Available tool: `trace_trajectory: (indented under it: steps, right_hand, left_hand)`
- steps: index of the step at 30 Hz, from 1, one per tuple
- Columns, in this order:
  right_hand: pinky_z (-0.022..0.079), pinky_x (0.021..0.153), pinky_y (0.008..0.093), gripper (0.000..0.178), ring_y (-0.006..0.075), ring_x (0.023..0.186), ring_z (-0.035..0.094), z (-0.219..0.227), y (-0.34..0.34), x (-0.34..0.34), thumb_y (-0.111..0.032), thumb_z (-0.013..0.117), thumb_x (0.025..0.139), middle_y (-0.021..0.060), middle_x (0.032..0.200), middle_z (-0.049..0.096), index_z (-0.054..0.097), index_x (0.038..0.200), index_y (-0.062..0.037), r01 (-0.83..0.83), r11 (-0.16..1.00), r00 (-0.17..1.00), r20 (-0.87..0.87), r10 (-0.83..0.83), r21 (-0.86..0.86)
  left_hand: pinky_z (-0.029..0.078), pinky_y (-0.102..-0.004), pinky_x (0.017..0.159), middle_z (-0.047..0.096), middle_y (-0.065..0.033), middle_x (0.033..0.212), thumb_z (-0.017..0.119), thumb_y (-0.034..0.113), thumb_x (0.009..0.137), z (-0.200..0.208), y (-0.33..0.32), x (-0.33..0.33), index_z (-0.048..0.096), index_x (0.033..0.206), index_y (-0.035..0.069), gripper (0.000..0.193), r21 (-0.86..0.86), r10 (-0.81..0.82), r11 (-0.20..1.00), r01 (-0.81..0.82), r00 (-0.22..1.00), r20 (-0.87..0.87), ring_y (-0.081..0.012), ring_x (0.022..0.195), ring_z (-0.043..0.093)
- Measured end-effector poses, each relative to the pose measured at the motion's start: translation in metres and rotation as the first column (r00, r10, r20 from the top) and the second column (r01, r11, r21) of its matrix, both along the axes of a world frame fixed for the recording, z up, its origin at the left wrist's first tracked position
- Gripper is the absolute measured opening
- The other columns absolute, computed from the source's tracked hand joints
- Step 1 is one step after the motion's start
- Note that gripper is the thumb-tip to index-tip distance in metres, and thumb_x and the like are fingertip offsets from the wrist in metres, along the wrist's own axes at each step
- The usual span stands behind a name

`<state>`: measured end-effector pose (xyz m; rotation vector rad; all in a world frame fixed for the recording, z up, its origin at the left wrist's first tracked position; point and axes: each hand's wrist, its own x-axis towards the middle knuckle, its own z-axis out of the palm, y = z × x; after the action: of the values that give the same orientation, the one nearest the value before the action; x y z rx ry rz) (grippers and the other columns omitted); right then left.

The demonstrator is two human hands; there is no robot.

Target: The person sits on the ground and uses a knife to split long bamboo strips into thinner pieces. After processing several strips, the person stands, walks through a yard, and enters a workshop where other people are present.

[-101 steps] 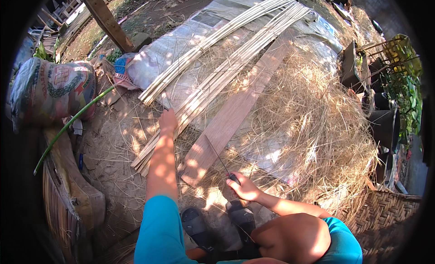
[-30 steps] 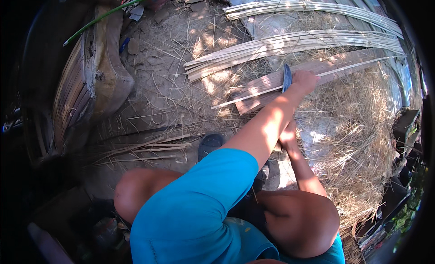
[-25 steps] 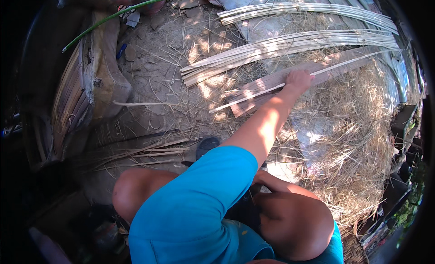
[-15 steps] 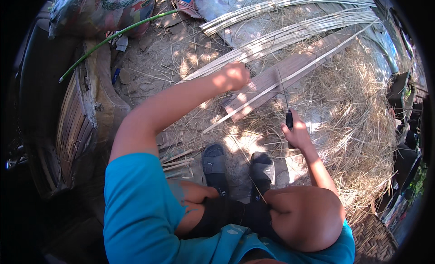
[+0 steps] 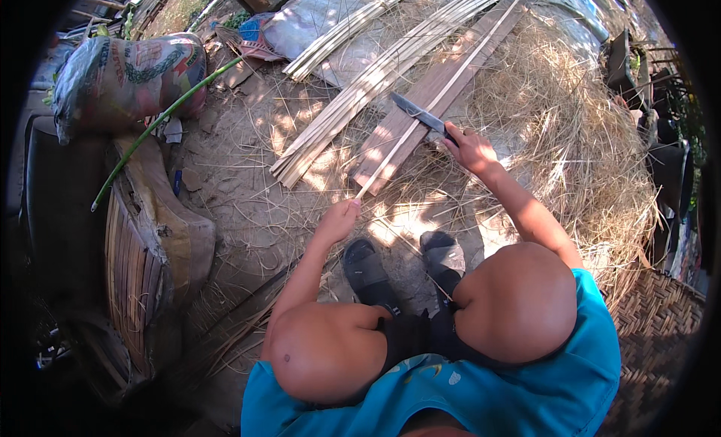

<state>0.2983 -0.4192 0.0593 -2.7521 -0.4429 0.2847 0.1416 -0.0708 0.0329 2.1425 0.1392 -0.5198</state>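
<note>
My left hand pinches the near end of a long pale bamboo strip, which runs away from me up along a brown wooden board. In my right hand is the dark handle of a knife, my fingers wrapped round it. Its flat grey blade lies across the strip at about the board's middle, pointing up and left. Left of the board rests a bundle of pale split strips on the ground, with a second bundle beyond it.
Fine shavings heap up at the right. A stuffed sack and a green stalk lie at the upper left, above a worn wooden block. A woven mat is at the lower right. My sandalled feet stand near the board.
My left hand has come back from beside the strip bundle and taken hold of the strip's near end. My right hand has moved forward, bringing the knife blade down across the strip.
</note>
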Motion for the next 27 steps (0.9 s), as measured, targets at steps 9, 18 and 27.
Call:
trace_trajectory:
  steps: [9, 18, 27]
  right_hand:
    - [0.055, 0.066, 0.055, 0.036, 0.0437, 0.071, 0.069, -0.005, -0.084, 0.054, -0.044, 0.049, 0.104, 0.0207, 0.076, 0.067, 0.054, 0.125, -0.015, 0.358, 0.932, 0.931, 0.101, -0.352, -0.053]
    - [0.057, 0.061, 0.0527, 0.041, 0.042, 0.073, 0.07, -0.01, -0.008, -0.042, -0.042, 0.055, 0.102, 0.0228, 0.088, 0.069, 0.055, 0.134, -0.0173, -0.097, 0.991, 0.978, 0.192, 0.079, 0.088]
    - [0.056, 0.072, 0.0536, 0.037, 0.0438, 0.078, 0.069, 0.007, -0.012, -0.025, -0.042, 0.05, 0.104, 0.0242, 0.079, 0.067, 0.057, 0.127, -0.0144, 0.059, 0.979, 0.998, -0.032, -0.054, 0.196]
  left_hand:
    - [0.048, -0.0501, 0.072, 0.067, -0.0222, 0.079, 0.044, 0.044, 0.104, -0.003, 0.016, -0.009, 0.061, 0.089, 0.001, 0.049, 0.127, -0.004, 0.992, 0.013, 0.998, -0.068, -0.0427, 0.077, 0.064]
    - [0.05, -0.0634, 0.074, 0.067, -0.0311, 0.078, 0.038, 0.043, 0.106, 0.001, 0.008, -0.038, 0.057, 0.102, 0.007, 0.041, 0.549, -0.152, 0.824, 0.139, 0.988, -0.022, -0.0493, 0.079, 0.068]
    - [0.046, -0.0575, 0.073, 0.063, -0.0311, 0.083, 0.039, 0.042, 0.107, 0.003, -0.001, -0.019, 0.061, 0.089, -0.003, 0.053, 0.185, 0.012, 0.983, -0.024, 0.998, 0.069, -0.0535, 0.084, 0.061]
